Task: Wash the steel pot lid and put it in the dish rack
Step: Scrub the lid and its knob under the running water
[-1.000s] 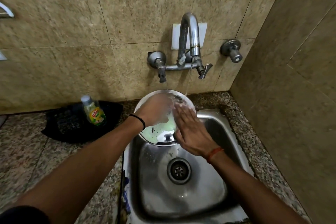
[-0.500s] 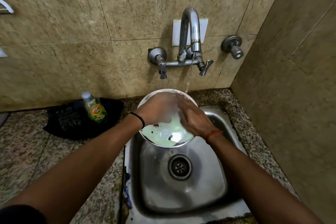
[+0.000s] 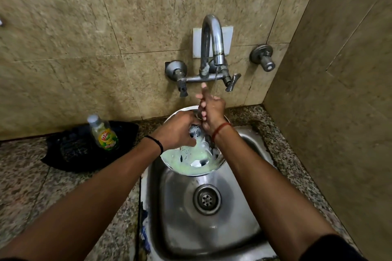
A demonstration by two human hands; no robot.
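A steel pot lid (image 3: 192, 163), coated in green suds, is held tilted over the back of a steel sink (image 3: 212, 229). The left hand (image 3: 177, 130) grips its upper rim with curled fingers. The right hand (image 3: 212, 110) is raised with fingers loosely spread under a thin stream from the tap (image 3: 212, 48). A soap bottle (image 3: 104, 132) stands on the counter (image 3: 25, 176)

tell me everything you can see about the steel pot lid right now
The steel pot lid is a round, shiny metal disc, held tilted over the back of the sink, its near face coated in pale green soapy foam with a small knob showing near the centre. The left hand grips its left rim; the right hand is at its upper edge under the thin stream from the tap.
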